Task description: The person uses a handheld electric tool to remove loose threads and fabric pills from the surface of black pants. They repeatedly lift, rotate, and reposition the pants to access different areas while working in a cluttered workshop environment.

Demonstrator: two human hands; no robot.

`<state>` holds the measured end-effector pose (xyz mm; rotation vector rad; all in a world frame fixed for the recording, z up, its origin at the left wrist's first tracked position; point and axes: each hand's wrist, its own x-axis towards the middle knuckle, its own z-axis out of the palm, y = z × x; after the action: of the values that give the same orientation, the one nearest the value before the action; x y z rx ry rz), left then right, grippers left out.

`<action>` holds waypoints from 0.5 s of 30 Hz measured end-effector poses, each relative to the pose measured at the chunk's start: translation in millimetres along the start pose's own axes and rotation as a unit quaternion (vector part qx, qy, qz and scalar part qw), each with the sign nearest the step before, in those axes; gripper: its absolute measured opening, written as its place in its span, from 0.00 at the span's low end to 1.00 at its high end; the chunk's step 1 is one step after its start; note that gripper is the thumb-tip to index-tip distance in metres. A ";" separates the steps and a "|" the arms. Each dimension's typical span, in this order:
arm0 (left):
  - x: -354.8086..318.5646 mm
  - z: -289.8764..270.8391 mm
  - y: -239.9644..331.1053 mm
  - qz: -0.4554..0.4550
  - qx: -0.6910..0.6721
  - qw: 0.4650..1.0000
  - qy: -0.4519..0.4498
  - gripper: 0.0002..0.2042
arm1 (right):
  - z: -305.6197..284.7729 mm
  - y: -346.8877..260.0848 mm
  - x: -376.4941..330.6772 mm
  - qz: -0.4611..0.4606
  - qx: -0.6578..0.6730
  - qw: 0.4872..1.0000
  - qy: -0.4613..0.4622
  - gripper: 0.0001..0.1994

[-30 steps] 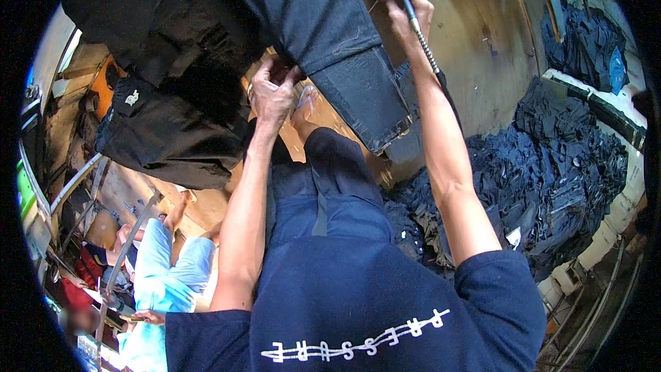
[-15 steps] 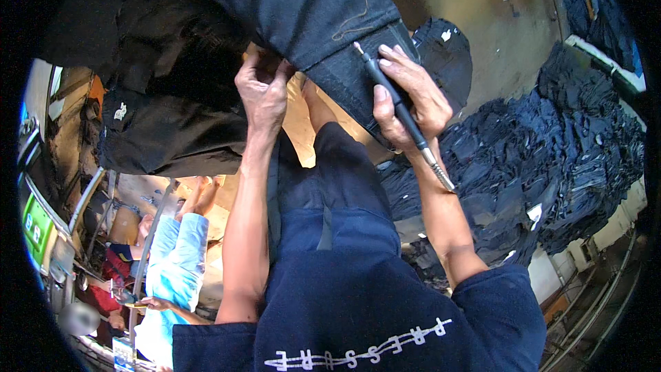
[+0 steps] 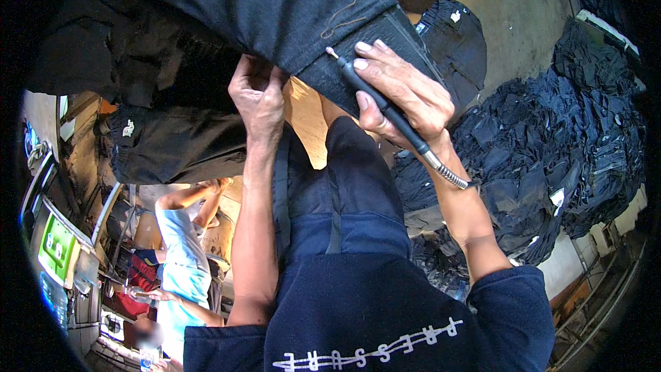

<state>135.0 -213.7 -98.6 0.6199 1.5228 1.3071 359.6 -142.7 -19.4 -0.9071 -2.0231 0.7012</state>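
A dark denim garment point(image 3: 275, 10) is spread out in front of me, with a stitched seam and a darker band at its near right end. My left hand point(image 3: 258, 96) is closed on its lower edge, fingertips partly hidden under the cloth. In my right hand point(image 3: 406, 93) is a black pen-shaped rotary grinder point(image 3: 385, 107), slanting up to the left. Its small pinkish tip point(image 3: 330, 50) is at the denim near the seam; whether it touches, I cannot tell. A loose brown thread point(image 3: 341, 21) lies on the cloth just beyond the tip.
Dark garments are heaped point(image 3: 523, 158) at the right. Black garments with white patches lie at the left point(image 3: 179, 141) and beyond my right hand point(image 3: 454, 45). A person in light blue point(image 3: 182, 255) is at the lower left, near a green panel point(image 3: 58, 244).
My right hand has brought the grinder's tip leftward across the denim, closer to the seam. My left hand keeps its hold on the edge. The person at the lower left has shifted posture.
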 end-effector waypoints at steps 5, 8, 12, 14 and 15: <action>0.3 0.5 2.7 0.009 0.029 1.000 -0.003 0.19 | 1.5 0.6 -0.1 0.014 -0.022 0.999 0.032 0.12; 0.0 2.4 5.6 -0.005 0.049 0.999 0.014 0.19 | 1.7 1.3 -0.8 0.017 -0.023 0.999 0.033 0.13; -0.4 5.4 9.6 0.010 0.032 0.999 0.031 0.09 | 1.0 1.4 -1.0 0.028 -0.045 0.998 0.038 0.13; 0.0 6.2 10.7 -0.002 0.059 0.997 0.043 0.09 | 1.5 2.0 -0.5 0.027 -0.042 0.998 0.045 0.13; 0.0 6.6 10.9 0.004 0.036 0.999 0.033 0.10 | 1.8 2.3 -0.3 0.026 -0.046 0.997 0.047 0.13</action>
<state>138.6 -207.8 -88.0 0.6348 1.6287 1.2959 359.0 -141.8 -22.2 -1.0313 -1.9680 0.5870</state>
